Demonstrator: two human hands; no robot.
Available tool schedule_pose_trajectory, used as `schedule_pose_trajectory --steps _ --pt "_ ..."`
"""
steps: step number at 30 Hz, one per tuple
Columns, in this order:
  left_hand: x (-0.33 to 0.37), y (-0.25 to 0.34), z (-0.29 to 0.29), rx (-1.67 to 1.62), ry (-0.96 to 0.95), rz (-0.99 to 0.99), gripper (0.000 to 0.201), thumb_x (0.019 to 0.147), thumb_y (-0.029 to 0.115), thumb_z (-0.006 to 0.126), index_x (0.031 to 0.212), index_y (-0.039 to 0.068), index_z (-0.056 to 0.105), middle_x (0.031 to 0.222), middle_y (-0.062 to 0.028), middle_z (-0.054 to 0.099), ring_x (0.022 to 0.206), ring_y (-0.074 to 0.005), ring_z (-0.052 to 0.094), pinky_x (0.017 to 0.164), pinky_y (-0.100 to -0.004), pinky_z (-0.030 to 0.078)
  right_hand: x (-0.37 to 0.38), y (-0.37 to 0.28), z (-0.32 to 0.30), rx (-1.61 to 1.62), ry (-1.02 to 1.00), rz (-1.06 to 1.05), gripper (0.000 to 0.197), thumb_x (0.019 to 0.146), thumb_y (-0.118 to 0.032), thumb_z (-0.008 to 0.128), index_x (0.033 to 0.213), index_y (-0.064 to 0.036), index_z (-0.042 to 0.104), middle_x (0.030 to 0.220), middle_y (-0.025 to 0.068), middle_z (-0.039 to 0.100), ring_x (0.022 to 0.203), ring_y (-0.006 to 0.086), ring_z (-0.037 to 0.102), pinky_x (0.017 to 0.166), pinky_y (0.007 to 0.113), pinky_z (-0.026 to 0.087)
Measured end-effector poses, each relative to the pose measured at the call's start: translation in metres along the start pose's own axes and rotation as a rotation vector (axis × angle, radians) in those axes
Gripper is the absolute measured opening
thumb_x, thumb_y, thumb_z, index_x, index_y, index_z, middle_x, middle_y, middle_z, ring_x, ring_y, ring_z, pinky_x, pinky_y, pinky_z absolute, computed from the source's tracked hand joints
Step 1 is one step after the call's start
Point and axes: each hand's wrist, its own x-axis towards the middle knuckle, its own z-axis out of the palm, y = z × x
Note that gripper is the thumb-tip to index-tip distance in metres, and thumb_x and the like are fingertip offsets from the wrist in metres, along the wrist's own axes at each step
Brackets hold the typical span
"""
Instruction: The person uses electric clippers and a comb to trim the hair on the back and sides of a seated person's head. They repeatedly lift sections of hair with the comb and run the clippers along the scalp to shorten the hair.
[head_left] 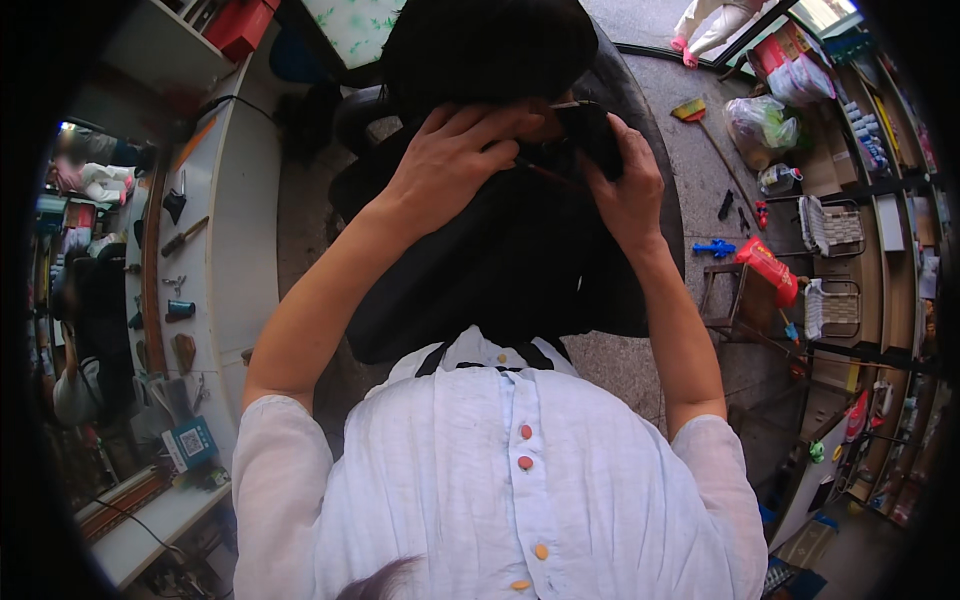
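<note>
From where I stand, the right hand's (635,185) thumb and fingers grip a black object (597,140), its exact kind hard to make out, right beside the lower edge of a seated person's dark hair (485,50). The left hand (450,165) lies with fingers bent against that same edge; I can't tell whether they pinch anything. Below both spreads black cloth (470,265). Farther out, a brush (185,235) hangs at left, and a broom (715,140) lies at right.

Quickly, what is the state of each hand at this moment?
Left hand: fingers bent at another person's head; whether holding something cannot be told.
Right hand: holding a dark object, kind unclear.
</note>
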Motion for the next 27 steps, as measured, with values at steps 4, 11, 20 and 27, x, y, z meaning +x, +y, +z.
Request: schedule_pose_trajectory --steps 4,11,20,27 --pt "-0.006 -0.001 0.003 -0.020 0.005 0.003 0.015 0.078 0.013 0.070 0.092 0.010 0.064 0.136 0.0046 0.055 0.124 -0.0210 0.050 0.101 -0.0378 0.041 0.000 -0.002 0.007 -0.090 0.051 -0.056 0.048 0.077 -0.012 0.072 0.123 -0.0055 0.058 0.109 0.0123 0.065 0.101 0.0306 0.063 0.087 0.039 0.050" --pt "-0.011 -0.003 0.007 -0.018 -0.006 0.001 0.016 0.078 0.012 0.069 0.094 0.010 0.066 0.135 0.0055 0.056 0.127 -0.0221 0.049 0.106 -0.0380 0.040 0.001 -0.007 0.014 -0.154 0.056 -0.068 0.050 0.076 -0.011 0.073 0.123 -0.0056 0.058 0.110 0.0113 0.065 0.102 0.0298 0.063 0.088 0.039 0.049" --pt "-0.015 -0.006 0.009 -0.027 -0.015 -0.001 0.014 0.079 0.016 0.070 0.092 0.011 0.067 0.136 0.0069 0.055 0.129 -0.0185 0.047 0.109 -0.0387 0.037 0.004 -0.011 0.016 -0.204 0.048 -0.093 0.050 0.078 -0.013 0.072 0.124 -0.0056 0.057 0.110 0.0106 0.065 0.102 0.0287 0.063 0.087 0.038 0.049" --pt "-0.018 -0.008 0.011 -0.018 -0.012 -0.009 0.012 0.080 0.017 0.069 0.090 0.012 0.067 0.137 0.0071 0.054 0.130 -0.0164 0.047 0.109 -0.0384 0.036 0.006 -0.018 0.018 -0.253 0.061 -0.138 0.049 0.077 -0.013 0.072 0.124 -0.0060 0.058 0.109 0.0098 0.065 0.100 0.0278 0.063 0.083 0.038 0.049"
